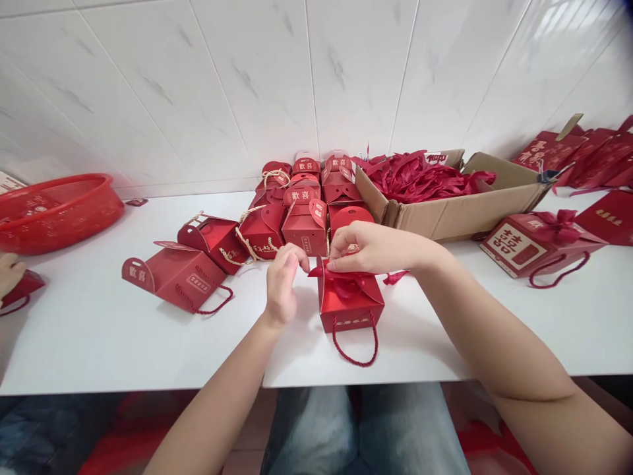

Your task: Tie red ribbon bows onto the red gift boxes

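Note:
A small red gift box point(349, 310) stands upright in front of me, its dark red cord handle hanging toward the table's front edge. Across its top lies a red ribbon point(346, 280), with one end trailing out at the right. My right hand point(368, 247) reaches over the box from the right, thumb and fingers pinched on the ribbon near the box's top left edge. Left of the box, my left hand point(287, 280) is closed, its fingers curled and their tips close to the ribbon's left end. Whether it grips anything is hidden.
Several red gift boxes point(304, 221) are grouped behind; another box point(185, 277) lies tilted at left. A cardboard carton point(445, 221) holds red ribbons. A box with a bow point(524, 244) sits right. At left are a red basin point(59, 218) and another person's hand point(10, 274).

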`<action>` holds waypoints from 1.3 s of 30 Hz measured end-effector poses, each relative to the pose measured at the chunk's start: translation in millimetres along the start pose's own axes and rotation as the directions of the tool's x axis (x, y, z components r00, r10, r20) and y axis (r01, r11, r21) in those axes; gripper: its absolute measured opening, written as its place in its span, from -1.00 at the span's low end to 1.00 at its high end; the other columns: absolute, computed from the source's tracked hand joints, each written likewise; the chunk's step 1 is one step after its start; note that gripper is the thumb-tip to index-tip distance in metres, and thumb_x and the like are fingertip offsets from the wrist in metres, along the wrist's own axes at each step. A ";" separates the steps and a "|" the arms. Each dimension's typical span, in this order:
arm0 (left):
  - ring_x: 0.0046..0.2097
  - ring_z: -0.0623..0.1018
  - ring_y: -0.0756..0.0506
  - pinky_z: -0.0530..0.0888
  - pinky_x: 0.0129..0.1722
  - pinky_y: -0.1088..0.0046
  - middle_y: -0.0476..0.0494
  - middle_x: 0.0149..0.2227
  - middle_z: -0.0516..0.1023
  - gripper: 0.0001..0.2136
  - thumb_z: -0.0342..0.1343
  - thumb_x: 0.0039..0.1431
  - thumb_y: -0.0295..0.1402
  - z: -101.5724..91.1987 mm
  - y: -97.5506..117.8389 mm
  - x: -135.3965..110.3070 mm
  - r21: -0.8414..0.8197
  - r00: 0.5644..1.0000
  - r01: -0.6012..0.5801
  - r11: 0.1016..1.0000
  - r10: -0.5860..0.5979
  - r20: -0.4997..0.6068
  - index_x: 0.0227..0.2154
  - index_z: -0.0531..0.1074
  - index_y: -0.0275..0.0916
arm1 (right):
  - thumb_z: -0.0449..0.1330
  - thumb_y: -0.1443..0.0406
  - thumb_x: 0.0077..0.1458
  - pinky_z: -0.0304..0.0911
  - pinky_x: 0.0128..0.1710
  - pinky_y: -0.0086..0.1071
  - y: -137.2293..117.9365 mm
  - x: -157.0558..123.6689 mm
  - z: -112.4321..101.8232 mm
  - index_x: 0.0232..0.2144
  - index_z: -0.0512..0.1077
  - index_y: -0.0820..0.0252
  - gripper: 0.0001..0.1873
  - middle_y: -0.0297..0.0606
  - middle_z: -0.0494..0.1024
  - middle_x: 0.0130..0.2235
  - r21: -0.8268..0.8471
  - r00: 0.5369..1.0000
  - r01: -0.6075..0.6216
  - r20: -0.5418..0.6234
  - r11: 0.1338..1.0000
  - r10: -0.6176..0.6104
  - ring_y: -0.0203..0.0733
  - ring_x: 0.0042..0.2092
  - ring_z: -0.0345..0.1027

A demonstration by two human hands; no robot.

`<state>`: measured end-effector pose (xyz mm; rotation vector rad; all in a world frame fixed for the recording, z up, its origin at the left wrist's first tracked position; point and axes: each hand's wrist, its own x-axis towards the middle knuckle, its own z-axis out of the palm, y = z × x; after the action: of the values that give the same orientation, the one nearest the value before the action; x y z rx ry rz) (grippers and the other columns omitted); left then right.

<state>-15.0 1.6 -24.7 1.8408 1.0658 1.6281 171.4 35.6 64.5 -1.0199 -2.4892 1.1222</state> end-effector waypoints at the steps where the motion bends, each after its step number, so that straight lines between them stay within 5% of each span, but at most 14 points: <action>1: -0.40 0.28 -0.11 0.24 -0.30 0.28 -0.08 -0.52 0.26 -0.58 -0.21 0.30 -0.10 -0.4 2.1 0.5 0.022 0.998 0.015 1.000 -0.016 0.058 -0.59 0.23 -0.19 | 0.16 0.27 0.03 0.12 -0.48 -0.45 0.0 1.2 1.0 -0.47 0.45 0.27 -0.84 -0.24 0.48 -0.36 -0.006 1.000 0.007 0.001 1.000 -0.007 -0.31 -0.40 0.29; 5: -0.45 0.26 -0.08 0.20 -0.41 0.31 -0.05 -0.58 0.24 -0.64 -0.03 0.23 -0.15 0.8 8.5 0.6 0.065 0.976 0.056 0.996 -0.068 0.205 -0.63 0.22 -0.20 | 0.18 0.26 0.05 0.15 -0.41 -0.43 -4.1 -1.6 -3.4 -0.47 0.47 0.27 -0.83 -0.22 0.50 -0.33 -0.060 0.998 0.003 -0.056 0.998 -0.006 -0.27 -0.35 0.31; 10: -0.44 0.29 -0.06 0.25 -0.41 0.35 -0.04 -0.54 0.26 -0.69 0.04 0.21 -0.23 0.7 9.9 -1.1 -0.127 0.986 0.104 0.986 -0.086 0.145 -0.62 0.25 -0.21 | 0.16 0.12 0.12 0.09 -0.43 -0.40 -10.3 -49.5 -19.2 -0.43 0.47 0.20 -0.73 -0.31 0.43 -0.44 0.065 0.938 -0.035 -0.342 0.997 0.055 -0.28 -0.41 0.25; 12: -0.43 0.30 -0.05 0.27 -0.39 0.35 -0.04 -0.53 0.28 -0.68 0.04 0.21 -0.24 -0.3 11.3 -1.3 -0.208 0.987 0.120 0.971 -0.094 0.129 -0.63 0.25 -0.21 | 0.12 0.05 0.14 0.03 -0.49 -0.40 -2.3 -75.2 -9.7 -0.51 0.43 0.19 -0.63 -0.35 0.34 -0.55 0.213 0.948 -0.059 -0.293 0.975 0.121 -0.32 -0.49 0.16; 14: -0.42 0.30 -0.05 0.29 -0.38 0.36 -0.05 -0.51 0.30 -0.68 0.04 0.22 -0.24 -1.9 14.0 -0.7 -0.270 0.989 0.120 0.955 -0.093 0.111 -0.62 0.26 -0.22 | 0.13 0.02 0.13 0.00 -0.51 -0.40 14.6 -94.8 14.8 -0.55 0.42 0.23 -0.58 -0.35 0.29 -0.59 0.374 0.979 -0.143 -0.082 0.916 0.186 -0.33 -0.52 0.12; 17: -0.38 0.34 -0.05 0.32 -0.34 0.37 -0.07 -0.46 0.32 -0.70 0.06 0.22 -0.22 -4.9 19.2 2.8 -0.336 0.996 0.085 0.938 -0.066 0.067 -0.59 0.30 -0.22 | 0.22 0.07 0.08 -0.02 -0.51 -0.42 47.3 -106.0 65.9 -0.45 0.41 0.24 -0.67 -0.38 0.26 -0.56 0.650 0.948 -0.262 0.034 0.713 0.317 -0.36 -0.52 0.08; 20: -0.36 0.37 -0.03 0.38 -0.32 0.38 -0.08 -0.37 0.36 -0.70 0.11 0.18 -0.17 -8.8 26.5 10.0 -0.365 0.998 0.054 0.929 -0.058 -0.002 -0.58 0.33 -0.22 | 0.18 0.14 0.12 -0.15 -0.56 -0.46 70.7 -100.3 103.8 -0.25 0.38 0.18 -0.76 -0.43 0.17 -0.50 0.931 0.880 -0.083 -0.099 0.355 0.464 -0.39 -0.55 -0.07; 23: -0.45 0.38 0.04 0.40 -0.41 0.43 -0.07 -0.28 0.43 -0.71 0.16 0.14 -0.13 -13.1 39.4 20.3 -0.403 0.997 0.055 0.913 -0.071 -0.025 -0.54 0.37 -0.22 | 0.09 0.19 0.18 -0.18 -0.62 -0.46 77.0 -89.3 111.7 -0.37 0.36 0.21 -0.80 -0.46 0.01 -0.51 0.997 0.879 0.061 -0.072 0.038 0.472 -0.38 -0.57 -0.22; 27: -0.54 0.41 0.09 0.40 -0.51 0.49 -0.03 -0.34 0.53 -0.75 0.17 0.15 -0.16 -19.7 63.0 36.6 -0.460 0.999 0.029 0.887 -0.041 -0.017 -0.49 0.39 -0.21 | 0.06 0.27 0.21 -0.05 -0.64 -0.52 72.3 -79.7 95.6 -0.45 0.31 0.21 -0.80 -0.47 -0.04 -0.53 0.956 0.874 0.249 -0.154 -0.152 0.462 -0.38 -0.57 -0.16; 30: -0.51 0.48 0.06 0.44 -0.50 0.51 -0.02 -0.41 0.55 -0.77 0.18 0.14 -0.16 -25.7 78.3 49.3 -0.483 0.999 -0.013 0.876 -0.009 -0.043 -0.48 0.42 -0.22 | 0.19 0.34 0.09 0.03 -0.64 -0.59 68.0 -78.6 82.2 -0.52 0.26 0.19 -0.80 -0.49 0.03 -0.55 0.901 0.810 0.410 -0.286 -0.144 0.512 -0.43 -0.58 -0.08; 33: -0.47 0.53 0.03 0.47 -0.49 0.51 -0.02 -0.45 0.55 -0.79 0.19 0.14 -0.19 -32.1 88.7 59.5 -0.504 0.998 -0.051 0.862 0.020 -0.067 -0.48 0.44 -0.22 | 0.33 0.32 -0.06 0.10 -0.61 -0.61 63.4 -80.1 70.5 -0.56 0.28 0.20 -0.74 -0.48 0.18 -0.56 0.875 0.738 0.483 -0.395 -0.020 0.548 -0.47 -0.57 0.04; 39: -0.42 0.55 0.00 0.49 -0.48 0.49 0.00 -0.48 0.52 -0.79 0.16 0.17 -0.23 -39.0 105.8 67.0 -0.448 0.993 -0.101 0.888 0.065 -0.096 -0.51 0.42 -0.19 | 0.39 0.24 -0.11 0.20 -0.45 -0.53 47.2 -77.1 49.9 -0.45 0.48 0.16 -0.82 -0.39 0.42 -0.47 0.701 0.555 0.485 -0.708 0.522 0.436 -0.39 -0.41 0.28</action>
<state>-26.7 -14.3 104.9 1.5359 0.5704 1.8253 228.8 -23.1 1.8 -0.8286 -0.8794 1.1985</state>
